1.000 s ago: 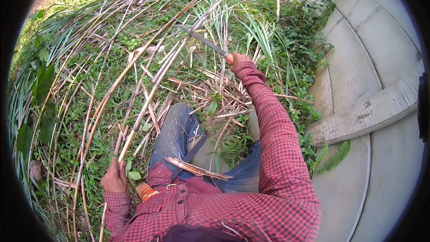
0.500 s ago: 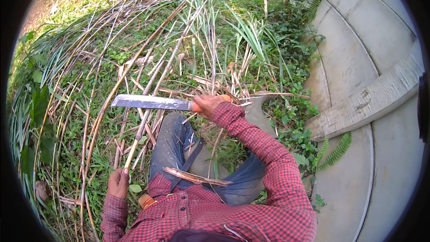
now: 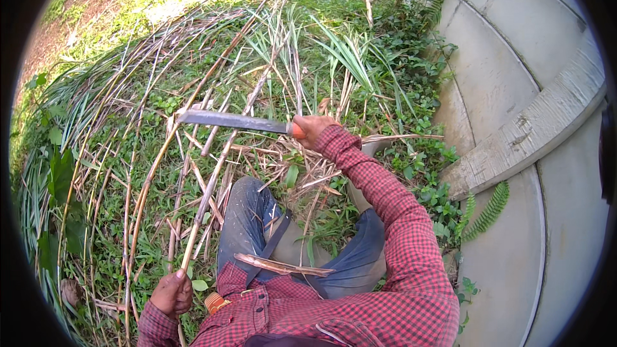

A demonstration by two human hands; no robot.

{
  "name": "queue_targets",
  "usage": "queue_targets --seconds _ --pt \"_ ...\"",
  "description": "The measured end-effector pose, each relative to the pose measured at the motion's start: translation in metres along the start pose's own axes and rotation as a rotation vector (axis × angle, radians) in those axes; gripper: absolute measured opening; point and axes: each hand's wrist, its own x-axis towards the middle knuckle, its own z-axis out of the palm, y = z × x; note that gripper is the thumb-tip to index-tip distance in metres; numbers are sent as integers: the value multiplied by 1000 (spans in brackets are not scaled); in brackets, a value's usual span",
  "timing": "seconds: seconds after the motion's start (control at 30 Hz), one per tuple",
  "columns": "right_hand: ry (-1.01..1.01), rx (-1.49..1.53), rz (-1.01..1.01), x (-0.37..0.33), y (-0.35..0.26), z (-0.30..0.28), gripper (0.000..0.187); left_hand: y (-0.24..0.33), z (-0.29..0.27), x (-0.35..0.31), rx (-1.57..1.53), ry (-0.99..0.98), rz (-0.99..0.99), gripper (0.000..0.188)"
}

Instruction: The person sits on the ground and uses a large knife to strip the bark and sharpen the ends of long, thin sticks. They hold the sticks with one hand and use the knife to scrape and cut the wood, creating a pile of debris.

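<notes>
My right hand (image 3: 311,131) grips the orange handle of a machete (image 3: 238,121) beyond my knees. Its long blade points left and passes above a long, thin cane stalk (image 3: 204,205); contact between them cannot be told. Down at the lower left, my left hand (image 3: 172,293) is closed around the pale near end of that stalk. From there the stalk slants forward over the grass into the leafy pile. A split, reddish-brown piece of stalk (image 3: 283,265) lies across my lap.
Long cut stalks with green leaves (image 3: 96,83) cover the grass at the left and ahead. Dry scraps (image 3: 321,170) litter the ground by my knees. On the right stand a grey concrete wall (image 3: 501,244) with a slanting beam (image 3: 527,135), and ferns (image 3: 488,212).
My right hand and the machete have moved forward and slightly right. My left hand has come closer to me, with the stalk still in it.
</notes>
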Motion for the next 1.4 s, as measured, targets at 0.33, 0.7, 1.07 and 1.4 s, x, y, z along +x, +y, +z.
queue_targets --seconds 0.33,0.7,1.07,1.4 --pt "-155 54 438 -9 28 -3 29 -12 -6 6 71 -1 -18 38" --pt "212 332 977 -1 115 64 33 -18 -13 -23 81 50 39 37" --pt "4 149 255 -57 -14 39 37 -7 -4 43 39 -67 -59 39" --pt "-158 205 559 -41 7 59 49 -61 -7 51 7 -6 -61 36"
